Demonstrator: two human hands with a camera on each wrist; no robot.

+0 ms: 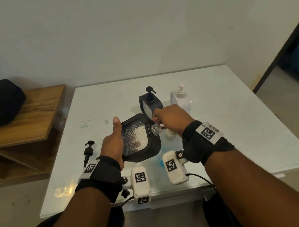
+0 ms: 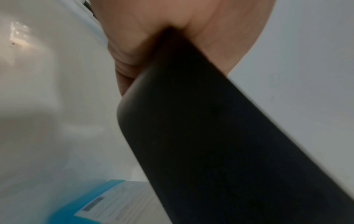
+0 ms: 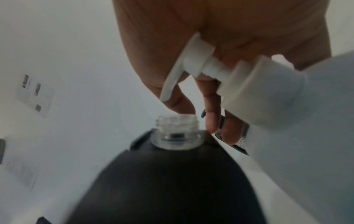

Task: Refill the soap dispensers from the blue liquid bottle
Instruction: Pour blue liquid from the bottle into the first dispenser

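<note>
Spillage threatens: left hand point(image 1: 112, 145) grips the tilted, uncapped dispenser point(image 1: 140, 138); right fingers point(image 3: 184, 106) hover loosely at its neck point(image 3: 177, 128), holding nothing.

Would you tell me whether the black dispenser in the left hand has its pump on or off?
Off. The black dispenser, tilted in the left hand, shows a bare clear threaded neck; a black pump lies on the table.
</note>
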